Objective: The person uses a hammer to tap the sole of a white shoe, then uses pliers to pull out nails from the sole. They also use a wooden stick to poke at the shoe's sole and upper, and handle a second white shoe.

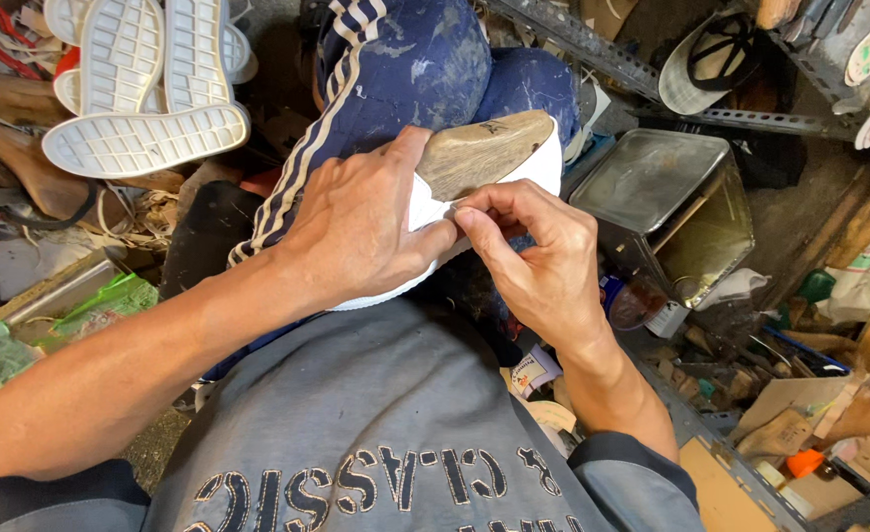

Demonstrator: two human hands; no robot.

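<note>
The wooden shoe last (482,150) with its white upper (543,163) rests on the person's knee, above the lap. The left hand (356,232) is closed around it, thumb pressing the wood. The right hand (534,261) pinches the white edge between thumb and forefinger. Good work here means a steady left hand and an even, wrinkle-free pull. White soles (144,84) lie well apart, upper left.

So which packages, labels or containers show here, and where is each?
Metal tin: right of the hands, square, grey, open.
Green packets: lower left, flat, crinkled plastic.
Small bottle: below the tin, dark, white label.
Cardboard boxes: lower right, brown, torn.
</note>
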